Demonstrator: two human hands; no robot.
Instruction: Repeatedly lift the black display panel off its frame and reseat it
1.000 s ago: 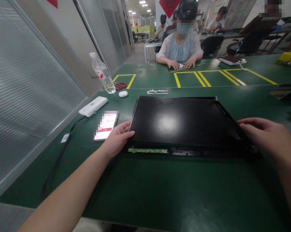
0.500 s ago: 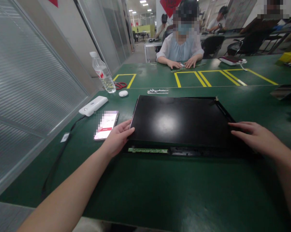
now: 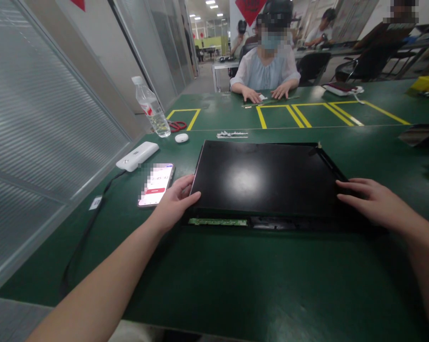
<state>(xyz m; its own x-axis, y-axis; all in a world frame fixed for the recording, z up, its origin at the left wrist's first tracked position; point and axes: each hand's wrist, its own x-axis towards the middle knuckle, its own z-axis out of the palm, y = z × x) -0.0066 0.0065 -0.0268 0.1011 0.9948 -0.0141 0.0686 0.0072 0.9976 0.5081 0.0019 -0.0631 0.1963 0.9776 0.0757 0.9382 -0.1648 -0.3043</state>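
A flat black display panel (image 3: 267, 178) lies slightly askew over a black frame (image 3: 289, 224) on the green table. Along the frame's near side a green circuit strip (image 3: 218, 222) shows. My left hand (image 3: 175, 199) grips the panel's left edge, its thumb on the top face near the front corner. At the right edge, my right hand (image 3: 371, 197) holds the panel between thumb and fingers, the fingertips on its rim. What lies under the panel is hidden.
A phone (image 3: 156, 185), a white power bank (image 3: 138, 156) with a strap, a small white case (image 3: 181, 138), a water bottle (image 3: 152, 109) and red scissors (image 3: 178, 126) are on the left. Small white strips (image 3: 232, 135) lie behind the panel. A person (image 3: 267, 61) sits opposite, hands on the table.
My left thumb has slid slightly further onto the panel's face, and my right fingers have shifted slightly left. The panel looks nearly unmoved. The person opposite has moved a hand to the left.
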